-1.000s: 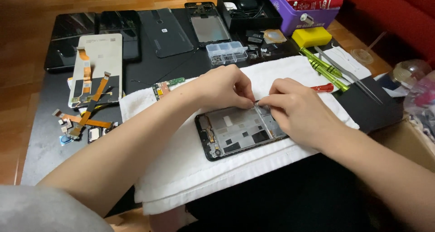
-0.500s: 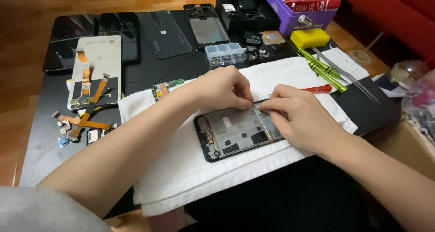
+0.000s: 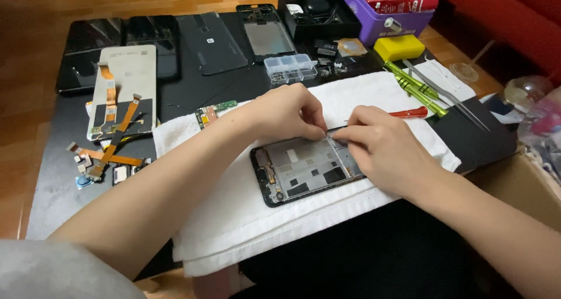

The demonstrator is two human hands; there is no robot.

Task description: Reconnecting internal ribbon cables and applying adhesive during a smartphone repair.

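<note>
A black table (image 3: 52, 182) carries a white towel (image 3: 234, 217), phone panels (image 3: 125, 80) (several dismantled) and a clear parts box (image 3: 290, 67).

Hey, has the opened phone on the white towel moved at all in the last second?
No. The opened phone lies at the same spot and angle on the white towel, same gap to the green circuit board.

Bare white towel (image 3: 234, 217) lies open left of the opened phone (image 3: 304, 170); screwdrivers (image 3: 412, 89) crowd the right.
</note>
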